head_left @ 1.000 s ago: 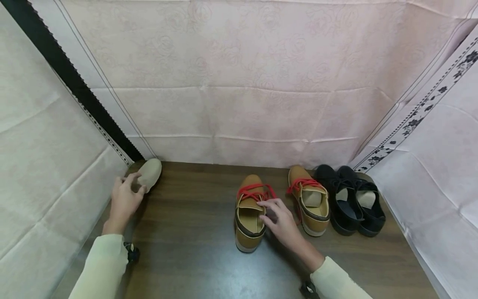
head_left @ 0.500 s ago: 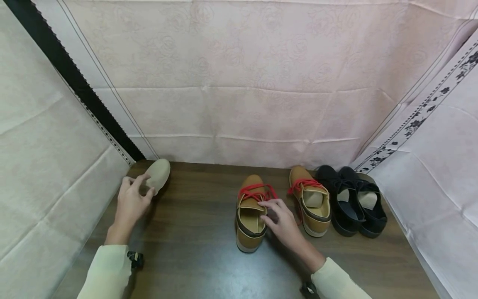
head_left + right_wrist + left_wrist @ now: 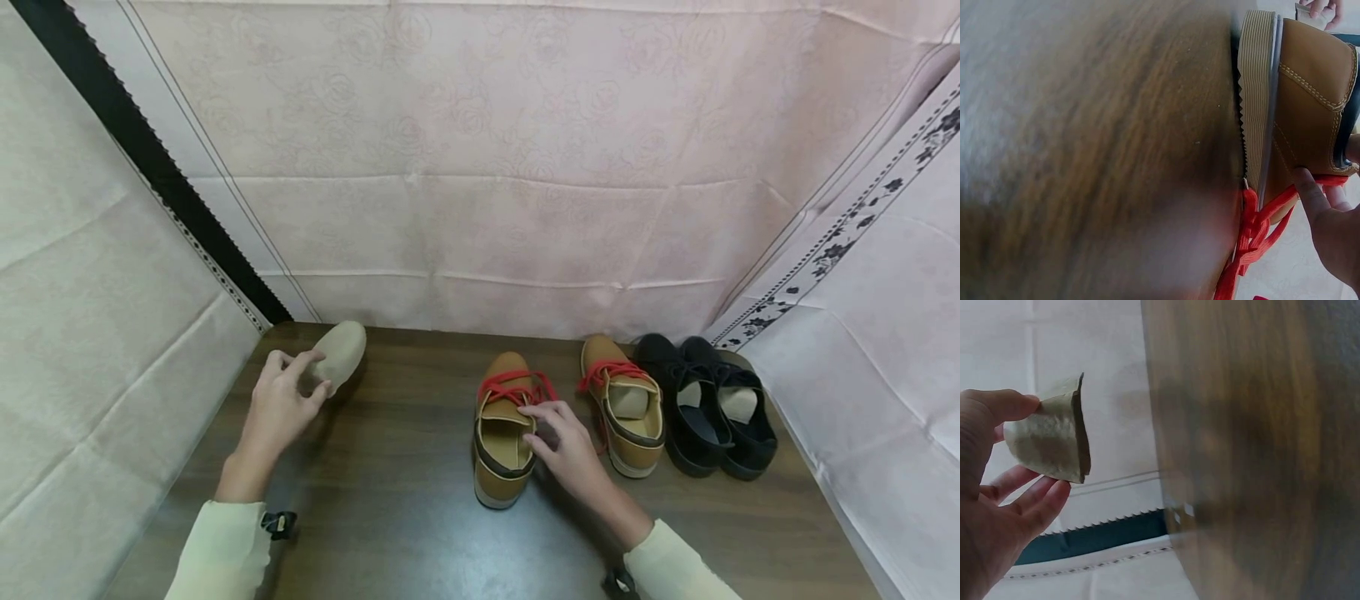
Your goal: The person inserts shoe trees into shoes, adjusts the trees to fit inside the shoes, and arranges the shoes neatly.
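Curved and beige, a moulded shoe insert is held between the thumb and fingers of my left hand, above the floor at left. The left wrist view shows the insert's cut, open edge facing away from the palm. My right hand grips the right side of a tan shoe at its collar, beside the red laces. In the right wrist view, fingers press the tan shoe's outer side while one tip reaches over the collar. The shoe stands flat, its opening showing no insert.
A second tan shoe with red laces stands to the right, a pale insert inside. Beside it are two black shoes, also with pale pieces inside. White patterned sheets enclose the brown wood-grain floor at back and sides.
My left hand has carried the insert rightward from the back left corner, and slightly toward me. The right hand and the tan shoe have stayed in place.
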`<state>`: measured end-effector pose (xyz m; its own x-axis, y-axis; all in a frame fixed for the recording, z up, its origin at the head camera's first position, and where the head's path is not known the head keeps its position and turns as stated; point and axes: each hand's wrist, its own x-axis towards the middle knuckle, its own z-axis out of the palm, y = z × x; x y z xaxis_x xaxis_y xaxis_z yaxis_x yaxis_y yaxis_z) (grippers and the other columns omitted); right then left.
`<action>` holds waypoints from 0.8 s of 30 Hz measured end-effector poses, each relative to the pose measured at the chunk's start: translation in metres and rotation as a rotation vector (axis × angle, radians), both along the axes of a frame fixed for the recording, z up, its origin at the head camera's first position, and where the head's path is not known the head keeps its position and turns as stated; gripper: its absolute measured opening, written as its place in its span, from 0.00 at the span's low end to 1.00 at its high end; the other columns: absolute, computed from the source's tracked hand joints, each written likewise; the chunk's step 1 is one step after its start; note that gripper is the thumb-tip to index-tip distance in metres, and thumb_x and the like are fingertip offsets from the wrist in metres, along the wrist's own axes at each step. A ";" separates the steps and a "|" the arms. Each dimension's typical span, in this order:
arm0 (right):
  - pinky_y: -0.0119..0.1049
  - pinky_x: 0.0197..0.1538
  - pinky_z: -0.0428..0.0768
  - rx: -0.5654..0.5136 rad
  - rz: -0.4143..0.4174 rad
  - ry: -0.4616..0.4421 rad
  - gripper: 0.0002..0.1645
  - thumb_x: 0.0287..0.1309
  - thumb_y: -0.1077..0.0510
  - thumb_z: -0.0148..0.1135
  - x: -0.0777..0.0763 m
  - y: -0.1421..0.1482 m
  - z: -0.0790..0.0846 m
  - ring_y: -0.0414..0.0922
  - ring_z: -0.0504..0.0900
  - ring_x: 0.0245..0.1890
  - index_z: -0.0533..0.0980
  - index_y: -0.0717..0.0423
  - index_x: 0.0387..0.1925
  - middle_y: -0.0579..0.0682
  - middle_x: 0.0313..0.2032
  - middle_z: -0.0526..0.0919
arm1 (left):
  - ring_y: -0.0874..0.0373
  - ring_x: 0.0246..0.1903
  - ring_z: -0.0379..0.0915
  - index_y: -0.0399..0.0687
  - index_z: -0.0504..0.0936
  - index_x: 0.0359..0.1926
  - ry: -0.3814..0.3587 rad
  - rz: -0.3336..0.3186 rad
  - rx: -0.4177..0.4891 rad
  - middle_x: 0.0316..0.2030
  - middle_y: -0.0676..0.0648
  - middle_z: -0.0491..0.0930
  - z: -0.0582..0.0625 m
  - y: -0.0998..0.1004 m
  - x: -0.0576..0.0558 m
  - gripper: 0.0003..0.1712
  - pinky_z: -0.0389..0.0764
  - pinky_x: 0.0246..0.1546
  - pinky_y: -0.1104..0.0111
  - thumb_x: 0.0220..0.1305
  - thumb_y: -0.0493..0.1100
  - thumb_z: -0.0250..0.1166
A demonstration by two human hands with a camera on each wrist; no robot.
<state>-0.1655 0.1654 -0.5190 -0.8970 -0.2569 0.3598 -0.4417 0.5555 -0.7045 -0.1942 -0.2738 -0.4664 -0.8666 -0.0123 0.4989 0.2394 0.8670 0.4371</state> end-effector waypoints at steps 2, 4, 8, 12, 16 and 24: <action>0.44 0.49 0.83 0.001 -0.003 0.003 0.26 0.60 0.61 0.74 0.000 0.000 0.000 0.50 0.82 0.52 0.81 0.39 0.59 0.46 0.53 0.78 | 0.42 0.36 0.72 0.46 0.82 0.56 0.005 -0.019 -0.009 0.43 0.35 0.70 0.002 0.004 0.001 0.25 0.76 0.35 0.48 0.57 0.37 0.76; 0.46 0.50 0.83 0.001 -0.004 0.004 0.26 0.60 0.61 0.75 0.000 0.000 0.000 0.50 0.82 0.52 0.81 0.39 0.58 0.46 0.53 0.78 | 0.41 0.36 0.74 0.46 0.83 0.56 0.007 -0.034 -0.015 0.42 0.35 0.71 0.005 0.007 0.003 0.25 0.77 0.36 0.47 0.56 0.36 0.76; 0.50 0.50 0.83 -0.003 -0.005 0.006 0.26 0.59 0.62 0.75 0.000 0.000 0.000 0.50 0.82 0.52 0.82 0.40 0.58 0.47 0.53 0.78 | 0.41 0.36 0.74 0.46 0.83 0.55 0.004 -0.063 -0.018 0.41 0.36 0.71 0.012 0.015 0.007 0.25 0.77 0.36 0.47 0.55 0.36 0.76; 0.50 0.50 0.83 -0.005 -0.004 0.005 0.26 0.59 0.62 0.75 -0.001 0.000 0.000 0.49 0.82 0.52 0.82 0.40 0.58 0.47 0.53 0.78 | 0.45 0.35 0.74 0.46 0.83 0.56 0.007 -0.093 -0.024 0.41 0.38 0.72 0.018 0.022 0.011 0.26 0.77 0.35 0.51 0.55 0.35 0.77; 0.47 0.50 0.83 -0.001 -0.007 -0.002 0.26 0.60 0.61 0.75 -0.001 0.001 0.000 0.50 0.82 0.52 0.82 0.40 0.58 0.47 0.53 0.78 | 0.47 0.32 0.75 0.47 0.84 0.56 -0.001 -0.126 -0.032 0.42 0.38 0.73 0.024 0.028 0.014 0.26 0.76 0.32 0.55 0.55 0.34 0.76; 0.46 0.49 0.83 0.005 -0.009 -0.018 0.26 0.60 0.61 0.74 -0.001 0.001 0.000 0.49 0.82 0.52 0.82 0.39 0.59 0.46 0.53 0.78 | 0.49 0.32 0.75 0.49 0.85 0.56 0.015 -0.211 -0.028 0.46 0.40 0.76 0.032 0.037 0.017 0.26 0.76 0.29 0.62 0.55 0.33 0.77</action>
